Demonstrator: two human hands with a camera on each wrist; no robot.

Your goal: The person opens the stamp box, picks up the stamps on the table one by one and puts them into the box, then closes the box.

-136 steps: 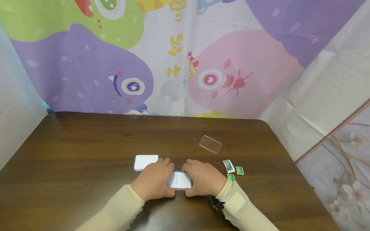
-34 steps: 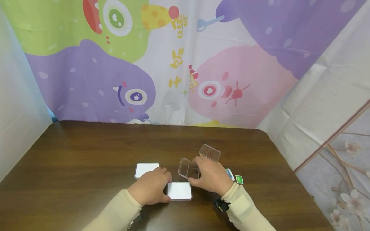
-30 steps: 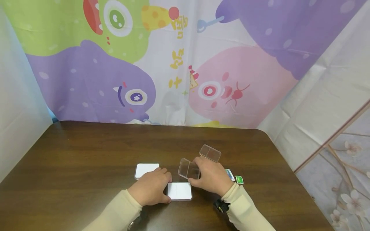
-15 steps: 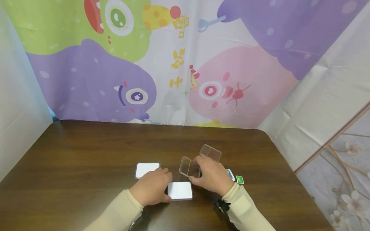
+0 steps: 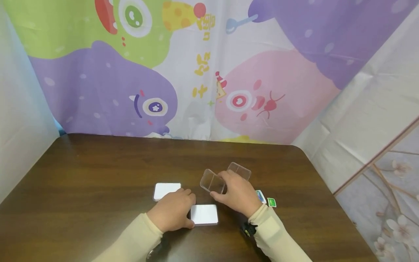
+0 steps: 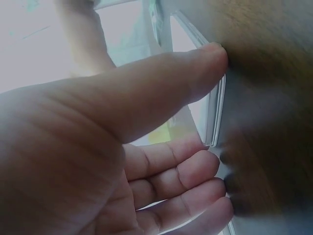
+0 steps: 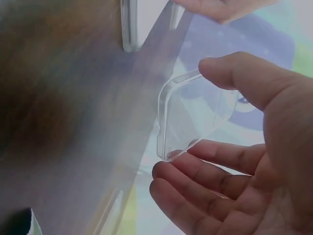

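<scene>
My right hand point(image 5: 240, 193) pinches a clear plastic lid point(image 5: 211, 180) by its right end, between thumb and fingers. The lid is tilted and raised over the table, as the right wrist view also shows. In front of it a shallow clear box with a white insert point(image 5: 204, 214) lies flat. My left hand point(image 5: 172, 210) holds that box at its left end, thumb on the near edge and fingers toward the far edge. Behind the left hand sits another white-filled box point(image 5: 166, 190), partly covered by the fingers.
A second clear lid point(image 5: 242, 171) lies behind my right hand, partly hidden by it. Right of that hand are a blue-and-white stamp-like piece point(image 5: 261, 196) and a small green one point(image 5: 271, 202). The brown table point(image 5: 108, 160) ends at a cartoon-printed cloth point(image 5: 196, 120).
The right hand has lifted the clear lid off the white-filled box and, in the last half second, shifted it slightly back and left. The left hand has stayed at the box's left end.
</scene>
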